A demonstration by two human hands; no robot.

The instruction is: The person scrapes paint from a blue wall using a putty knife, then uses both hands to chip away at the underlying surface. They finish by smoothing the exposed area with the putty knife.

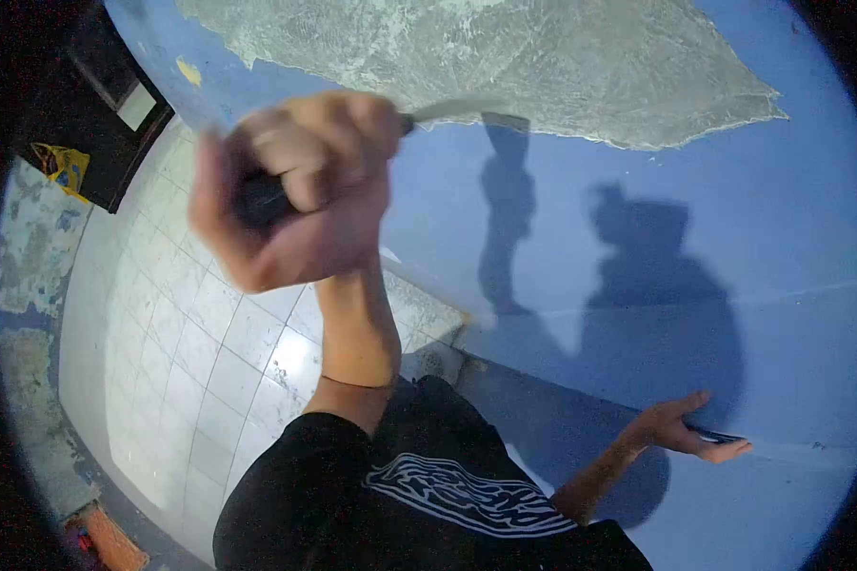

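My left hand (305,195) is raised at the upper left, blurred, with its fingers wrapped round the black handle of a scraper. The scraper's thin blade (462,108) points right, its tip over the lower part of a rough grey patch (581,67) on the blue wall (562,228); contact with the wall cannot be made out. Low on the right, my right hand (681,428) holds a thin dark flat object (716,435) between thumb and fingers, beside the wall.
White floor tiles (229,371) lie on the left. A dark piece of furniture (105,105) stands at the upper left, with a yellow bag (64,169) by it. An orange-brown block (111,538) is at the lower left. Shadows fall on the wall.
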